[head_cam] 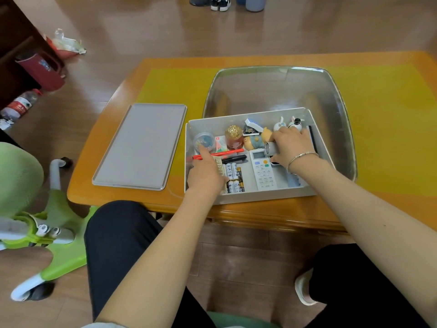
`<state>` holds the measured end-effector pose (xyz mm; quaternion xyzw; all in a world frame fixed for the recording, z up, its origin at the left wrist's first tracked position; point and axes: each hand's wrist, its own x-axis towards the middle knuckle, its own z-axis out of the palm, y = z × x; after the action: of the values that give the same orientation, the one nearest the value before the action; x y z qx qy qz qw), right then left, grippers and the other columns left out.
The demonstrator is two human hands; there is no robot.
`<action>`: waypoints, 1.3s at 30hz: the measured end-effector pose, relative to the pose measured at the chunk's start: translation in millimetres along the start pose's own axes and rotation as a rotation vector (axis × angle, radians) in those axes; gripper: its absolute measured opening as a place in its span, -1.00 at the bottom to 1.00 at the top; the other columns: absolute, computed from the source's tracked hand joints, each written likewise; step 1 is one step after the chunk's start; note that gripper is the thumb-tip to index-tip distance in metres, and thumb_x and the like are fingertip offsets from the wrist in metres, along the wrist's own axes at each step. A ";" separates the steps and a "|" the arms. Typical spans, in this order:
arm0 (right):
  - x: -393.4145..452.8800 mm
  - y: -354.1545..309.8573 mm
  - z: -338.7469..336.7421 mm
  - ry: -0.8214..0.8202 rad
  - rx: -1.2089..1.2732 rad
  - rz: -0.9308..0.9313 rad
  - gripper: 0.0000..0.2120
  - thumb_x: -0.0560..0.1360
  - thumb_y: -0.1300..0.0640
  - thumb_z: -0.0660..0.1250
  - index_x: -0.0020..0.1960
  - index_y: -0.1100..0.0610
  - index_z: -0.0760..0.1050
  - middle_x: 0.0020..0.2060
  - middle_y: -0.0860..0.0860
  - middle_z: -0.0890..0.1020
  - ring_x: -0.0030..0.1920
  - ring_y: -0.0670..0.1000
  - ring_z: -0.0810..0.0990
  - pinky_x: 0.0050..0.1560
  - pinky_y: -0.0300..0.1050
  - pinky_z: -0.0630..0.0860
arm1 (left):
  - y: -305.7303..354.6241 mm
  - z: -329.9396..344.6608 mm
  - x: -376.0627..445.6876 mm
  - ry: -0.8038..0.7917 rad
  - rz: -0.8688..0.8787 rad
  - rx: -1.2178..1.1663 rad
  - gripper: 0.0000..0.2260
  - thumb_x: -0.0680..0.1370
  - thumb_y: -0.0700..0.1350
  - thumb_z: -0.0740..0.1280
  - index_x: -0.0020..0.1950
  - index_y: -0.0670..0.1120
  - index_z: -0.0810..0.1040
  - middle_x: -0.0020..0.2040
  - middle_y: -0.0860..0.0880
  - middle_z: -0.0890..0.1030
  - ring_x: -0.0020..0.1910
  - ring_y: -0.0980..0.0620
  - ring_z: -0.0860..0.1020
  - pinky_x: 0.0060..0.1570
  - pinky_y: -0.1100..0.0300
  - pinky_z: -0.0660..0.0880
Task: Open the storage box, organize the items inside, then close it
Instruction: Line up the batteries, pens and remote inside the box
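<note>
My right hand [292,144] grips a grey cylinder [272,149] at three o'clock in the white plastic storage box [260,197], while my left hand [207,172], index finger extended, nudges the red pen [227,153] straight.
</note>
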<state>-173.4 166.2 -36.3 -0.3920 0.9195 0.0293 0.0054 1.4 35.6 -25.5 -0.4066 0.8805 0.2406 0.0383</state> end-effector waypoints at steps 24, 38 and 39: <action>-21.5 -1.6 -38.3 0.199 0.356 -0.075 -0.64 0.51 -0.06 0.30 0.27 -0.01 0.46 0.10 -0.01 0.58 0.12 0.05 0.49 0.18 0.03 0.33 | 3.9 -25.9 6.6 -0.029 0.285 -0.444 -0.76 0.65 -0.03 0.16 0.26 -0.03 0.51 0.01 0.03 0.59 -0.08 0.12 0.56 -0.21 0.23 0.49; -33.8 -27.9 -44.4 -0.037 1.025 -0.063 -0.77 0.60 0.23 0.16 0.19 0.21 0.51 -0.31 0.06 0.59 -0.35 -0.06 0.54 -0.28 -0.17 0.54 | 26.1 -2.2 -4.7 -0.103 0.342 -0.644 -0.91 0.61 -0.10 0.26 0.04 -0.04 0.55 -0.16 0.08 0.59 -0.20 0.20 0.54 -0.24 0.37 0.47; -34.3 -25.3 -43.2 -0.035 1.036 -0.050 -0.76 0.60 0.24 0.15 0.19 0.22 0.51 -0.29 0.07 0.59 -0.34 -0.05 0.53 -0.25 -0.15 0.56 | 26.6 0.8 -4.8 -0.122 0.341 -0.614 -0.91 0.61 -0.09 0.28 0.04 -0.05 0.56 -0.16 0.06 0.60 -0.20 0.18 0.54 -0.23 0.34 0.47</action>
<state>-130.9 170.9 6.6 -0.3592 0.8035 -0.4233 0.2149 -15.0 54.0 -14.6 -0.2313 0.8183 0.5210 -0.0740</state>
